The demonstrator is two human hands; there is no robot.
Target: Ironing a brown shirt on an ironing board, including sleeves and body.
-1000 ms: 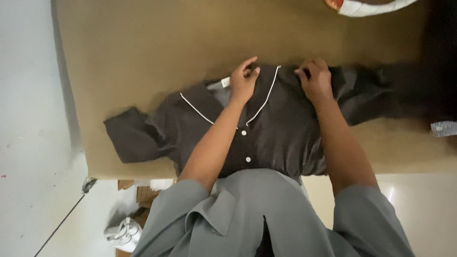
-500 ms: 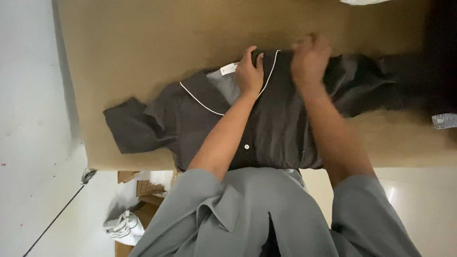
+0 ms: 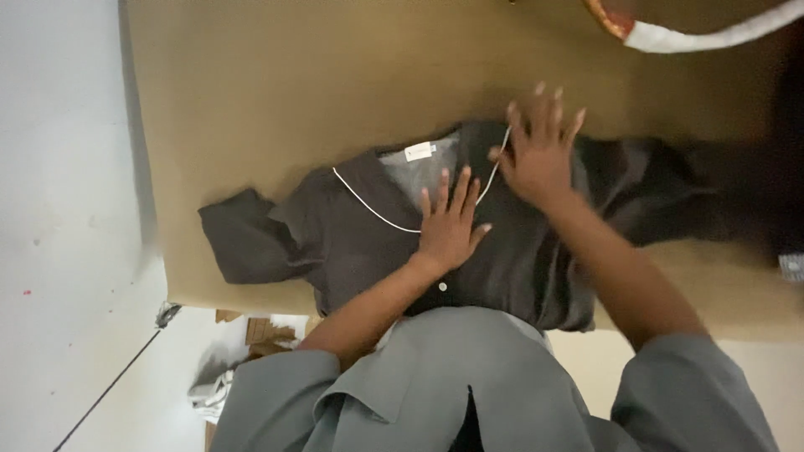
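Observation:
A dark brown shirt (image 3: 352, 238) with thin white piping along its collar lies front-up on a brown table (image 3: 276, 84). A small white label shows inside the neck. My left hand (image 3: 450, 224) lies flat on the shirt's chest, fingers spread, just below the collar. My right hand (image 3: 540, 151) is open and presses on the right side of the collar, fingers pointing away from me. The left sleeve is bunched near the table's left edge. The right sleeve stretches off to the right into shadow.
A round red and white object (image 3: 695, 25) sits at the table's far right corner. Below the near table edge, pale cloth and cardboard pieces (image 3: 251, 351) lie on the light floor. A thin dark cord (image 3: 109, 385) runs across the floor at left.
Both hands have opened flat and slid over the shirt; my left hand has come down from the collar to the chest, and my right hand has spread its fingers at the collar.

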